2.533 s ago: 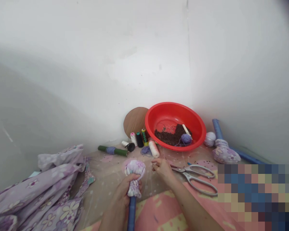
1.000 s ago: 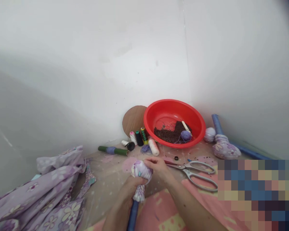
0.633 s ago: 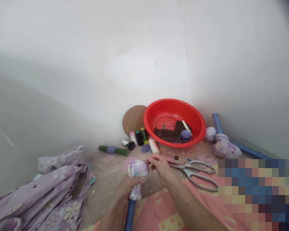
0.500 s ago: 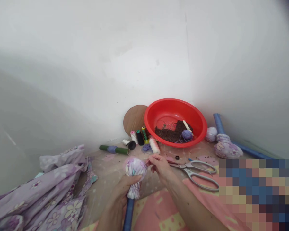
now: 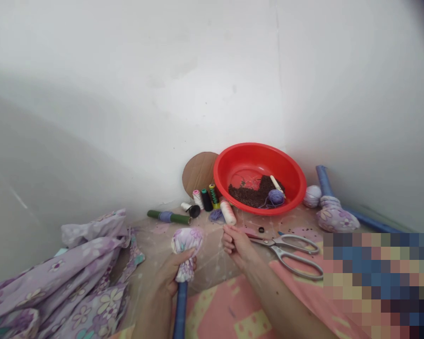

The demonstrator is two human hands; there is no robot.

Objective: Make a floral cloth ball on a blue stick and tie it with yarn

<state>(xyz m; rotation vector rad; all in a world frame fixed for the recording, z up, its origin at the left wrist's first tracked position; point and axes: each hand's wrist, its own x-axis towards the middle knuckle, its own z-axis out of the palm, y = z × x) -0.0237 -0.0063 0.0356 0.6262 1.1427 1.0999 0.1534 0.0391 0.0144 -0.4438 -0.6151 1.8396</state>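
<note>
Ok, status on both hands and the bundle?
Left hand gripping bundle below its rounded top. Right hand pinched, apart from bundle; whatever's pinched, unclear. Scissors close beside right hand.

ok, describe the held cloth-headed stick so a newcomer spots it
Start at the red basin, then drop lower left to the left hand. It grips the cloth-headed stick: blue shaft, lilac floral cloth on top. Its lookalike right of the basin sits cloth end down, unheld; this one is cloth end up.

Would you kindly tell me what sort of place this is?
Probably a sewing or handcraft corner, judging by the thread spools, the large scissors and the floral cloth laid out near white walls.
</note>
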